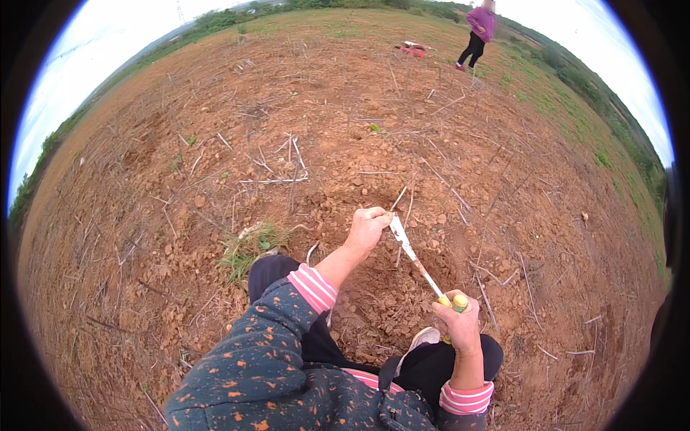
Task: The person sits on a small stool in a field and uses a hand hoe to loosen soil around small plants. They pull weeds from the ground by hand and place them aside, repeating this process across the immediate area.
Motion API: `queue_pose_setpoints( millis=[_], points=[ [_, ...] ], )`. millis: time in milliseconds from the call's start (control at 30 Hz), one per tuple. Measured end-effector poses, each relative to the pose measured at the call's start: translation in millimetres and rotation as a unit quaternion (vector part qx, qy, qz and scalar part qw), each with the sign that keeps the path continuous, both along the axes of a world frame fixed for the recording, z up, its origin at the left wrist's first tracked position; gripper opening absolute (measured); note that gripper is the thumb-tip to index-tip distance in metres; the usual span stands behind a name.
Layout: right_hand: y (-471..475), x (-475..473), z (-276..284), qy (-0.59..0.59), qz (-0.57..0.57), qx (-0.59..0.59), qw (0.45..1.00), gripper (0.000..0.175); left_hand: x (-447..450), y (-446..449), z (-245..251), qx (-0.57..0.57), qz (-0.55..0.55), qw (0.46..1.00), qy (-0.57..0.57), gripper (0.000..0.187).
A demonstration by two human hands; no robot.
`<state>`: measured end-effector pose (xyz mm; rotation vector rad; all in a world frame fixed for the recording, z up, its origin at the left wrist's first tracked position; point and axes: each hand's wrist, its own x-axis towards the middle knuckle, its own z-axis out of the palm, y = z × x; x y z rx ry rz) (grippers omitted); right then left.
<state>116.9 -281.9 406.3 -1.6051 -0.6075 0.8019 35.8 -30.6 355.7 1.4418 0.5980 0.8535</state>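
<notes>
My right hand (458,323) is closed around the yellow handle of a narrow hand tool, apparently a garden trowel (408,250). Its pale metal blade is smeared with soil and slants up and left from my fist. A second yellow-and-green handle end (460,303) sticks out of the same fist; what it belongs to is hidden. At the far end of the blade, the fingers of my left hand (369,229) are pinched together against the tip. Whether a small brown bit is also between them is unclear. Loosened reddish soil (372,301) lies below, between my knees.
A grass tuft (250,250) grows by my left knee. Dry stalks (275,180) are strewn over the sloping field, some upright. My shoe (423,339) rests on the soil. Far off stand a person in a purple top (482,24) and a red object (413,49).
</notes>
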Motion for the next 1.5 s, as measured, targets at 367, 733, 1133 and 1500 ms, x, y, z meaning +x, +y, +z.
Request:
queue_pose_setpoints(
  millis=[367,733,1133,1500],
  points=[
    [0,0,-11,0.041,-0.052,-0.003,0.998,0.011,6,-4,-3,-0.083,0.052,0.994,-0.039,0.018],
    [16,-23,-36,0.006,-0.041,-0.003,0.999,0.013,23,-28,-7,-0.284,-0.019,0.957,-0.054,0.016],
    [27,-23,-71,-0.102,-0.104,-0.013,0.989,0.011,23,-85,-11,-0.359,-0.074,0.929,0.060,0.018],
    [36,-30,-69,-0.281,-0.096,-0.122,0.947,0.027,20,-108,-37,-0.318,-0.130,0.934,0.097,0.016]
  ],
)
